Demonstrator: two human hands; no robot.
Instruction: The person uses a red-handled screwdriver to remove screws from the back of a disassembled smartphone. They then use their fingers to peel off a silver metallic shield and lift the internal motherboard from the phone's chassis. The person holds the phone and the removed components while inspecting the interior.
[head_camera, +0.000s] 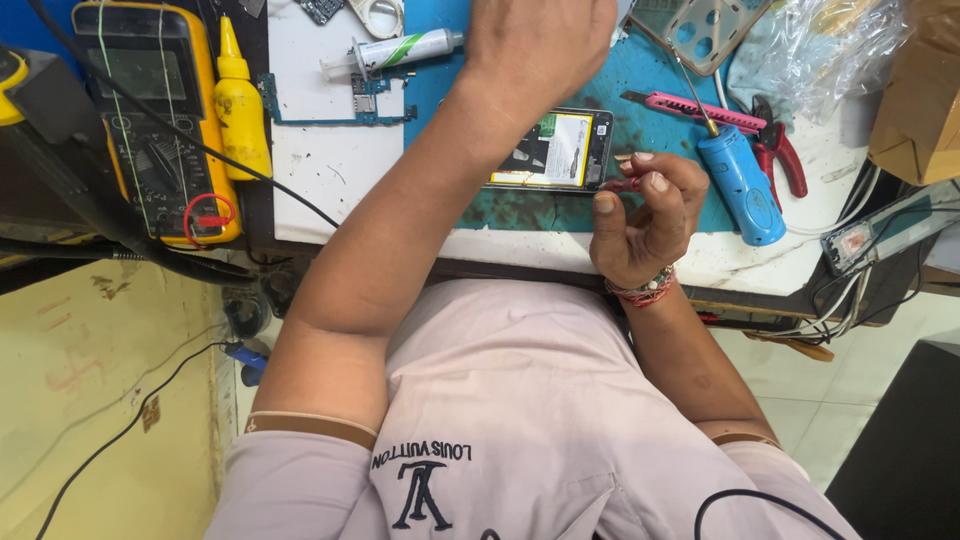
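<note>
Head view of a repair bench, the person's torso filling the lower frame. Left hand (540, 40), at the upper centre, reaches across the bench to the top edge of the frame; only its back shows, so the state of its fingers cannot be told. Right hand (645, 215), right of centre, has its fingers curled inward, thumb and forefinger pinching a small red tool (622, 184) whose tip lies just beside the opened phone (555, 150). The phone lies back-open at the frame's centre on the teal mat (650, 125), partly hidden under the left forearm. Blue screwdriver (738, 180) and pink utility knife (690, 108) rest to the right of the hand; yellow multimeter (150, 110) and yellow bottle (240, 105) occupy the upper left; a white tube (400, 50) lies at the upper centre
</note>
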